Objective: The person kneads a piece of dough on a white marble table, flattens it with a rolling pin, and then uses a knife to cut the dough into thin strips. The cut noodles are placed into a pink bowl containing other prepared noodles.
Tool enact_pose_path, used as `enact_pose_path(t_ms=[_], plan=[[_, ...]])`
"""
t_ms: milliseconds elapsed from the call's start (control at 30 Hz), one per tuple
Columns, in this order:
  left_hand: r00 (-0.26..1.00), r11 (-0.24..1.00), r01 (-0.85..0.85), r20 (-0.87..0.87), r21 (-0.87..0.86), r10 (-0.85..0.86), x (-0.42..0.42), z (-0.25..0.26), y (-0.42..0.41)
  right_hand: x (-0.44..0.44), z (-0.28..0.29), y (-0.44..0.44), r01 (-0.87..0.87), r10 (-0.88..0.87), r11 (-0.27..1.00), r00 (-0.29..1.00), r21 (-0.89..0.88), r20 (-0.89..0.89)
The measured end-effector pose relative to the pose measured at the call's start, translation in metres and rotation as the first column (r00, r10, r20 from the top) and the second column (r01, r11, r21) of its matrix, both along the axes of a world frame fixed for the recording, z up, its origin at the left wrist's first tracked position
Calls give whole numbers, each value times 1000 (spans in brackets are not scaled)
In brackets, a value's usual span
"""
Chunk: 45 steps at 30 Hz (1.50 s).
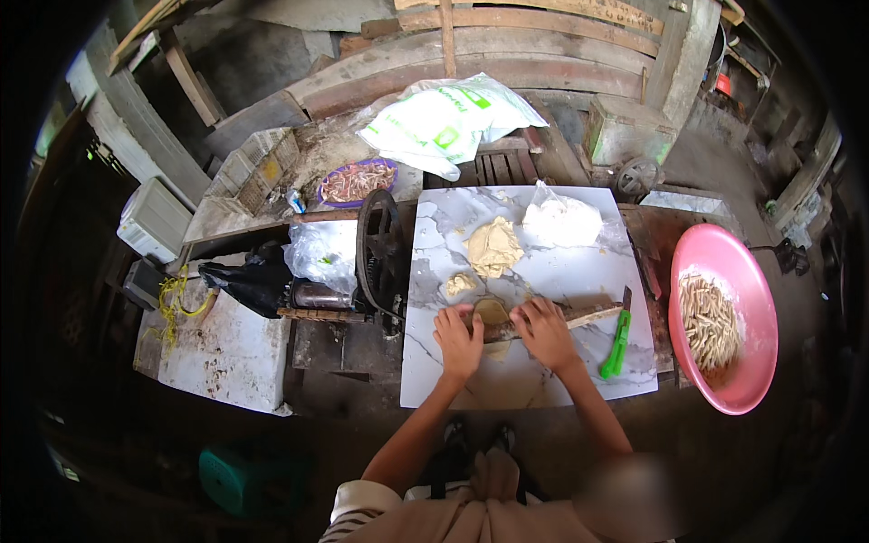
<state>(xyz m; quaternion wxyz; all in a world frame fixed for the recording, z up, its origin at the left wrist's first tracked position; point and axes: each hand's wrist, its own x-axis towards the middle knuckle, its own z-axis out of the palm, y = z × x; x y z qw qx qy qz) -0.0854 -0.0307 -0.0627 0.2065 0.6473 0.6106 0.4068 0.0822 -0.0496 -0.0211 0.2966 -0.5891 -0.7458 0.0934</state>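
Note:
A marble-patterned board [448, 390] lies before me. Across it runs a wooden stick [590, 315], over a flattened piece of dough [490, 311] that shows on both sides of it. My left hand [459, 339] is at the stick's left end, by the dough's edge. My right hand [545, 332] rests on the stick further right, fingers bent over it; whether either hand grips it is unclear. Beyond my hands sit a small dough lump [461, 284], a larger dough mass [494, 248] and a clear bag of white powder [562, 220]. A green utility knife [616, 345] lies at the right.
A pink basin [760, 319] with thin dough-coloured strips stands right of the board. To the left is a machine with a metal wheel [380, 251]. Behind are a purple-rimmed tray [322, 193] of strips, a white-green plastic sack [441, 122] and a plastic crate [254, 170].

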Motion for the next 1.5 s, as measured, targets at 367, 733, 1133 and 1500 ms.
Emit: enact_pose_path(t_ms=[367, 733, 1133, 1500], plan=[[958, 963, -269, -98, 28, 270, 15, -1, 80, -49, -21, 76, 379, -433, 890, 877, 254, 207], [973, 971, -229, -2, -72, 229, 18, -13, 33, -48, -29, 30, 355, -416, 901, 872, 250, 259], [969, 969, -242, -52, -44, 240, 19, -22, 27, -49, -31, 17, 364, -416, 901, 879, 237, 233], [974, 977, -212, -78, 26, 213, 28, 6, 86, -47, -20, 79, 462, -491, 864, 860, 200, 138]])
